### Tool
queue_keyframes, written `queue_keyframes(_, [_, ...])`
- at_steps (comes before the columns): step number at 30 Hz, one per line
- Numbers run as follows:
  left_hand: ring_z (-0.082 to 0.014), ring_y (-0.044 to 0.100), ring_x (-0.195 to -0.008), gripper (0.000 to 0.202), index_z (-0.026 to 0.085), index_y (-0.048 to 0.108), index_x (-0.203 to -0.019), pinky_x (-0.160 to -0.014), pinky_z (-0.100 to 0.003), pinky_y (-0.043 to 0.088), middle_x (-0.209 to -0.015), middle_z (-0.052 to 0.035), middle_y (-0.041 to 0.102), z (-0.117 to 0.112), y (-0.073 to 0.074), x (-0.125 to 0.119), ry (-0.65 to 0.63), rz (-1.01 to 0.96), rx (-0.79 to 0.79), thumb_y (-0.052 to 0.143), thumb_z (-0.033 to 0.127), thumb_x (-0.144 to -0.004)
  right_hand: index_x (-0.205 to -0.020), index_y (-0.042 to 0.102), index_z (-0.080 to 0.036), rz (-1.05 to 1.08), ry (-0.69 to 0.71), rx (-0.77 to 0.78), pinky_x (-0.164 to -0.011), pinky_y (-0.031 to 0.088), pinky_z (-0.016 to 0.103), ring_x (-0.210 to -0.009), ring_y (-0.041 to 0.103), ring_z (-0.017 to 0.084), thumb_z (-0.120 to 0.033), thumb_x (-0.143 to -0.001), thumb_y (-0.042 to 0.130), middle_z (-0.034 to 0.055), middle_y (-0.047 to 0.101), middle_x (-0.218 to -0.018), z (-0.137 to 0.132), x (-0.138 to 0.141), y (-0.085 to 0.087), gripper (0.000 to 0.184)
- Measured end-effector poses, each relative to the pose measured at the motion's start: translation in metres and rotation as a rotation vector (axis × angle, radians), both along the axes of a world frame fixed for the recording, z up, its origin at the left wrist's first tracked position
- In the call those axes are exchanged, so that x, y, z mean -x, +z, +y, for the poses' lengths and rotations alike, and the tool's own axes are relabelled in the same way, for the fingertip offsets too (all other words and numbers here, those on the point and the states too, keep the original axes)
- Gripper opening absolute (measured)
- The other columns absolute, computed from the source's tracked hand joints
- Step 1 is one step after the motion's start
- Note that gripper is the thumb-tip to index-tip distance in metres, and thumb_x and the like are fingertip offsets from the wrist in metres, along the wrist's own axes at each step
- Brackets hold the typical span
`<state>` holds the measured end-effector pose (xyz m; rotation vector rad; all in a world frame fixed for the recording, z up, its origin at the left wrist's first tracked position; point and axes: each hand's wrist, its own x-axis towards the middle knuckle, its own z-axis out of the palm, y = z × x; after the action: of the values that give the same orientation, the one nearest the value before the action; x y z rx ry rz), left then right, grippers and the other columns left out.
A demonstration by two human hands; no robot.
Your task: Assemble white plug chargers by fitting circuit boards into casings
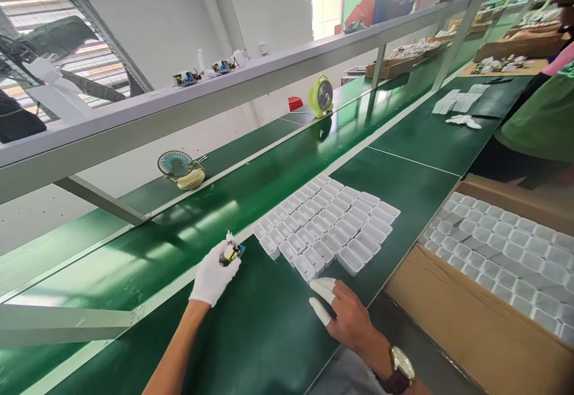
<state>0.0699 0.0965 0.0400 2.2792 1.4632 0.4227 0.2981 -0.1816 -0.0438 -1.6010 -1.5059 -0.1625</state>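
My left hand (214, 274), in a white glove, is closed on a small circuit board (233, 251) with yellow, black and blue parts. It hovers above the green table left of the white plastic cases. My right hand (347, 311) wears white finger cots on several fingers and a watch on its wrist. Its fingers are stretched out and apart at the near edge of the case (305, 268) closest to me; whether they touch it I cannot tell. Rows of open-topped white plastic cases (332, 216) stand close together on the green table (264, 323).
At the right a cardboard box (439, 299) holds many similar white cases. A green conveyor belt (215, 216) runs behind the table. A yellow-green fan (321, 97) and a smaller round fan (176, 164) stand beyond it. A shelf beam crosses above. A co-worker sits at far right.
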Motion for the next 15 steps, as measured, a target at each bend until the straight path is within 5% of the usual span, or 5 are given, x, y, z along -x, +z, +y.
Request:
queue_keyframes(4, [-0.0261, 0.065, -0.110, 0.063, 0.024, 0.051, -0.143, -0.097, -0.036, 0.051, -0.123, -0.0067, 0.068, -0.058, -0.006, 0.028, -0.163, 0.158, 0.019, 0.064, 0.035, -0.083, -0.126, 0.065, -0.018, -0.003, 0.026, -0.011, -0.093, 0.060, 0.051, -0.105, 0.069, 0.028, -0.012, -0.096, 0.060, 0.0135, 0.072, -0.110, -0.001, -0.001, 0.002, 0.032])
queue_keyframes(7, [-0.0299, 0.062, -0.114, 0.061, 0.025, 0.054, -0.141, -0.097, -0.039, 0.049, -0.122, -0.0082, 0.067, -0.077, 0.007, 0.031, -0.255, 0.300, 0.016, 0.066, 0.038, -0.083, -0.126, 0.066, -0.020, -0.019, 0.068, -0.031, -0.088, 0.060, 0.049, -0.100, 0.070, 0.027, -0.015, -0.097, 0.060, 0.0119, 0.074, -0.106, -0.003, -0.001, 0.002, 0.030])
queue_keyframes(12, [-0.0267, 0.062, -0.099, 0.035, 0.027, 0.066, -0.122, -0.083, -0.036, 0.046, -0.105, -0.0081, 0.068, -0.093, 0.049, -0.005, -0.331, 0.323, -0.110, 0.049, 0.047, -0.099, -0.129, 0.065, -0.020, -0.030, 0.092, -0.060, -0.085, 0.060, 0.047, -0.096, 0.070, 0.026, -0.009, -0.094, 0.062, 0.0111, 0.074, -0.102, -0.004, -0.002, 0.002, 0.037])
queue_keyframes(15, [-0.0231, 0.063, -0.089, 0.032, 0.027, 0.068, -0.110, -0.078, -0.034, 0.044, -0.088, -0.0055, 0.067, -0.112, 0.052, -0.045, -0.543, 0.322, -0.117, 0.042, 0.044, -0.104, -0.133, 0.062, -0.020, -0.041, 0.087, -0.109, -0.081, 0.061, 0.045, -0.095, 0.071, 0.025, -0.007, -0.093, 0.062, 0.0113, 0.075, -0.101, -0.004, -0.001, 0.001, 0.042])
